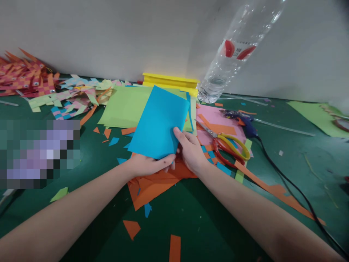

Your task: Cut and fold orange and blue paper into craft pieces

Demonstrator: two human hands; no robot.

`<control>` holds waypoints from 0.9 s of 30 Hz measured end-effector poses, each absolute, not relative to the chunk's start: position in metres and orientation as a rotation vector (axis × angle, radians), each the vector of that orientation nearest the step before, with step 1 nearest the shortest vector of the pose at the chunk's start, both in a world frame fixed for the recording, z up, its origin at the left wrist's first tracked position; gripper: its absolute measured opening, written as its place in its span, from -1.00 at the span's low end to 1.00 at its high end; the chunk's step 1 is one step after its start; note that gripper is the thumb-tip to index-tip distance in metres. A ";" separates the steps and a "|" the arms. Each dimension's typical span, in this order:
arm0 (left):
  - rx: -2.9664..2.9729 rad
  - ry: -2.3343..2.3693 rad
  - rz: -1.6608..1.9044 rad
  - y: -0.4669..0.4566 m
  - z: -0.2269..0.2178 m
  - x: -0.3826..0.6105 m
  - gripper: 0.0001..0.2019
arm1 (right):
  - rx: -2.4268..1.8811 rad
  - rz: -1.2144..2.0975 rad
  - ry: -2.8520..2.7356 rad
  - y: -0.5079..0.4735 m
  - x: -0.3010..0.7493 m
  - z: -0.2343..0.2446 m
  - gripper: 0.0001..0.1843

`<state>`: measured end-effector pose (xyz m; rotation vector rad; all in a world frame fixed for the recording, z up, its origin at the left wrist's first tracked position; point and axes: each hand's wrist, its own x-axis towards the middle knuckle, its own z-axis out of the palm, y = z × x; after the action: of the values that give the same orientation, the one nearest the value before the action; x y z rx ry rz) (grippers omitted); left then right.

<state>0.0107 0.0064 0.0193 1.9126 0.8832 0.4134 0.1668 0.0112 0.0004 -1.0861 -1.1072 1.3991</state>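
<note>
A sheet of blue paper is held tilted above the table between my two hands. My left hand grips its lower edge, the thumb in front and most fingers hidden behind. At the lower right edge, my right hand pinches the sheet with its thumb on the front face. Orange paper lies under my hands. Behind the blue sheet rests a stack of light green paper. Scissors with yellow and red handles lie right of my right hand, on pink paper and scraps.
A clear plastic bottle stands at the back right beside a yellow holder. A glue gun trails a black cord across the right side. Woven paper pieces are heaped at the back left. Orange scraps lie in front.
</note>
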 end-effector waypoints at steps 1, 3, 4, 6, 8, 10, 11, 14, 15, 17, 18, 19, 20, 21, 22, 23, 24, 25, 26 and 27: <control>1.913 0.888 0.400 0.006 0.020 0.011 -0.67 | -1.082 1.409 -1.094 0.011 0.167 0.000 -0.47; 1.896 0.902 0.380 0.006 0.019 0.011 -0.67 | -1.079 1.425 -1.085 0.012 0.166 -0.001 -0.47; 1.889 0.908 0.372 0.005 0.019 0.011 -0.67 | -1.082 1.430 -1.084 0.012 0.166 -0.001 -0.47; 1.888 0.907 0.365 0.005 0.019 0.012 -0.67 | -1.095 1.427 -1.085 0.012 0.166 -0.001 -0.46; 1.889 0.903 0.360 0.005 0.020 0.012 -0.68 | -1.096 1.423 -1.076 0.011 0.166 0.000 -0.46; 1.877 0.892 0.336 0.005 0.021 0.012 -0.68 | -1.073 1.429 -1.052 0.011 0.167 0.001 -0.46; 1.870 0.890 0.325 0.005 0.022 0.012 -0.68 | -1.061 1.434 -1.038 0.011 0.167 0.001 -0.47; 1.881 0.889 0.318 0.005 0.023 0.013 -0.68 | -1.059 1.425 -1.004 0.011 0.166 0.000 -0.47; 1.888 0.886 0.321 0.005 0.023 0.013 -0.68 | -1.065 1.416 -1.002 0.011 0.166 -0.001 -0.46; 1.886 0.882 0.312 0.005 0.024 0.013 -0.69 | -1.074 1.406 -1.003 0.012 0.166 -0.002 -0.45; 1.877 0.884 0.305 0.005 0.024 0.013 -0.69 | -1.075 1.409 -1.005 0.012 0.166 -0.002 -0.45; 1.865 0.887 0.297 0.005 0.024 0.013 -0.69 | -1.074 1.413 -1.008 0.012 0.166 -0.002 -0.46; 1.851 0.891 0.289 0.005 0.025 0.014 -0.69 | -1.070 1.419 -1.010 0.012 0.166 -0.002 -0.46; 1.837 0.890 0.280 0.005 0.025 0.014 -0.69 | -1.065 1.423 -1.010 0.012 0.166 -0.001 -0.47; 1.827 0.888 0.273 0.005 0.025 0.014 -0.69 | -1.058 1.424 -1.011 0.012 0.166 -0.001 -0.47; 1.826 0.887 0.266 0.005 0.025 0.014 -0.69 | -1.051 1.422 -1.012 0.012 0.166 0.000 -0.48; 1.835 0.890 0.265 0.005 0.025 0.014 -0.70 | -1.048 1.418 -1.009 0.012 0.166 0.000 -0.48; 1.849 0.894 0.263 0.005 0.025 0.014 -0.69 | -1.047 1.414 -1.005 0.012 0.166 0.000 -0.48; 1.864 0.896 0.262 0.005 0.025 0.014 -0.69 | -1.048 1.410 -1.002 0.013 0.166 0.000 -0.48; 1.875 0.896 0.263 0.005 0.025 0.014 -0.68 | -1.050 1.407 -1.002 0.013 0.166 -0.001 -0.48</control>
<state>0.0138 0.0052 0.0249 1.8755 0.8959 0.2627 0.1658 0.0128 -0.0008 -1.0499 -1.0019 1.4071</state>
